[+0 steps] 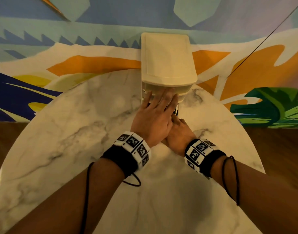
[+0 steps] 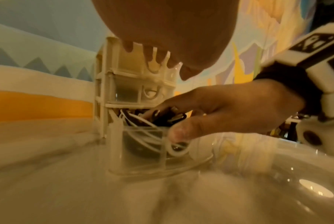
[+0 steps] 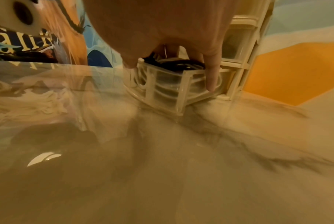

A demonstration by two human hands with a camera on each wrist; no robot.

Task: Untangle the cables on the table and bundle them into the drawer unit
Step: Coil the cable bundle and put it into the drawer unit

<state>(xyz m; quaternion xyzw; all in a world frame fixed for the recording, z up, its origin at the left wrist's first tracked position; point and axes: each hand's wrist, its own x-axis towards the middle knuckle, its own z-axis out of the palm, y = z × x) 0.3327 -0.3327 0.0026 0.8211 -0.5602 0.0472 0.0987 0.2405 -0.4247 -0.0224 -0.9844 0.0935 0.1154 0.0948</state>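
Head view: the left hand (image 1: 154, 115), fingers spread flat, braces the upper front of the drawer unit (image 1: 167, 59) on the table (image 1: 69, 132), while the right hand (image 2: 225, 115), below it, presses the cables (image 2: 162, 119) into the pulled-out bottom drawer (image 2: 141, 145), fingers loosely curled over them. Tucking stray loops below the rim before sliding would probably prevent snagging. The drawer's long axis points outward toward the wrists; the coiled cables show no single heading.

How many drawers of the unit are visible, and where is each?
3, stacked: the top drawer and middle drawer are closed; the bottom drawer is pulled out and holds cables. Hands hide parts.
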